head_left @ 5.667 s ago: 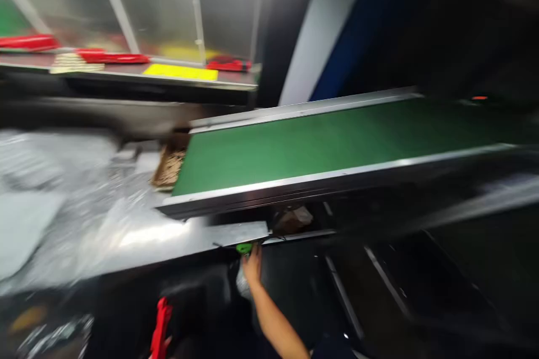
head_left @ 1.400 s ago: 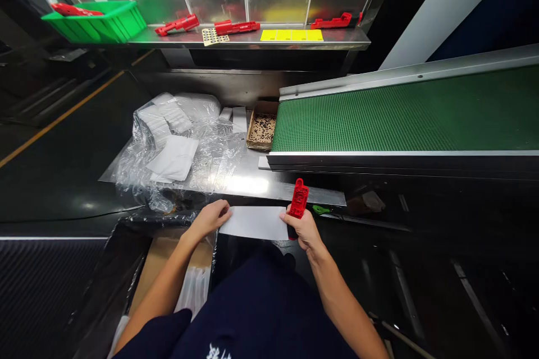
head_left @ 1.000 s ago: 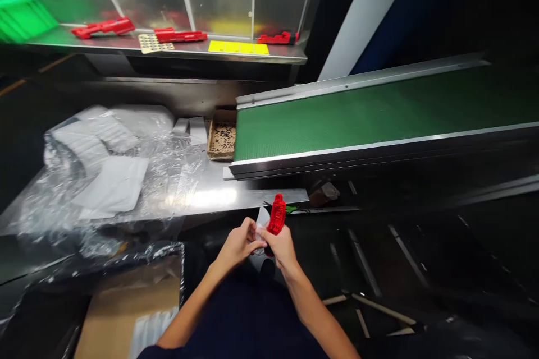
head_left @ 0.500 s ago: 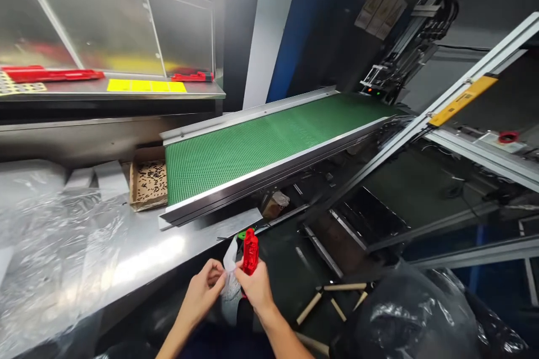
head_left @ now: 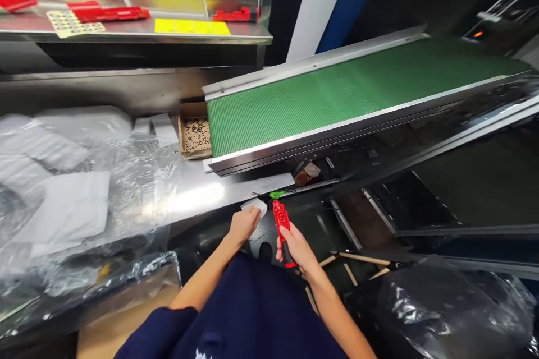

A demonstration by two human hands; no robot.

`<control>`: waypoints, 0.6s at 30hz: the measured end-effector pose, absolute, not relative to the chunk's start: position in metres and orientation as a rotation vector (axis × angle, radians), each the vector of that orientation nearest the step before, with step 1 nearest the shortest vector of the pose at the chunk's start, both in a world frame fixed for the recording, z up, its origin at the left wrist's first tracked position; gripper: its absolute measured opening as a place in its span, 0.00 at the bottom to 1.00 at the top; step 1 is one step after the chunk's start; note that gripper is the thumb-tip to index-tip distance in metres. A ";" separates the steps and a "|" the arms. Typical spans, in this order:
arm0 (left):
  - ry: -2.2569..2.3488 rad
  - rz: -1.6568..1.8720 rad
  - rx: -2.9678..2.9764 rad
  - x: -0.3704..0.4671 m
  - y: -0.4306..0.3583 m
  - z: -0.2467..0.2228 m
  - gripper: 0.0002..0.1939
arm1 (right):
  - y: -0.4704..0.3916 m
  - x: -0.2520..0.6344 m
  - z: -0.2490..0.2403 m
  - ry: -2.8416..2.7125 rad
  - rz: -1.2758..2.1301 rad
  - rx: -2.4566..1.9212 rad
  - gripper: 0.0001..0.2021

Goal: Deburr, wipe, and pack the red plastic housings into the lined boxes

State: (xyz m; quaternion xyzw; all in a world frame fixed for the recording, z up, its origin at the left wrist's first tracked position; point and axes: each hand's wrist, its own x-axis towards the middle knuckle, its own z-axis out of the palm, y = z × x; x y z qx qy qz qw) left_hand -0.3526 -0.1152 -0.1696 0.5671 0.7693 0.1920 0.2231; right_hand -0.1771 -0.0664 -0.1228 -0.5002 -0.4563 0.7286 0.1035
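My right hand (head_left: pixel 300 248) is closed around a long red plastic housing (head_left: pixel 281 215) with a black section at its lower end. The housing's hollow, detailed end points away from me. My left hand (head_left: pixel 243 226) pinches a small thin white sheet or sleeve (head_left: pixel 257 206), which sticks out past the fingers. Sheet and housing are apart. Just beyond both hands, at the edge of the metal bench (head_left: pixel 197 193), lies a small green-handled tool (head_left: pixel 277 194), its kind too small to make out.
A green conveyor belt (head_left: pixel 295 106) runs off to the right. A cardboard box (head_left: pixel 195 154) of small dark pieces sits at its near end. White sheets (head_left: pixel 76 205) and clear plastic cover the left bench. More red parts (head_left: pixel 113 13) and yellow labels (head_left: pixel 189 27) lie on the shelf. A black bag (head_left: pixel 455 297) is at right.
My hands have moved apart. The white sheet has come away from the red housing, whose black end now shows. The view has shifted down and left, with my torso now visible.
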 end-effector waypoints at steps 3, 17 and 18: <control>2.108 0.512 1.584 -0.344 -0.113 -0.185 0.12 | -0.075 -0.170 -0.125 -1.407 2.310 -1.500 0.27; 1.963 0.755 1.710 -0.311 -0.153 -0.201 0.12 | -0.076 -0.177 -0.145 -1.381 2.396 -1.745 0.17; 1.935 0.771 1.705 -0.310 -0.155 -0.200 0.11 | -0.077 -0.178 -0.148 -1.341 2.399 -1.751 0.17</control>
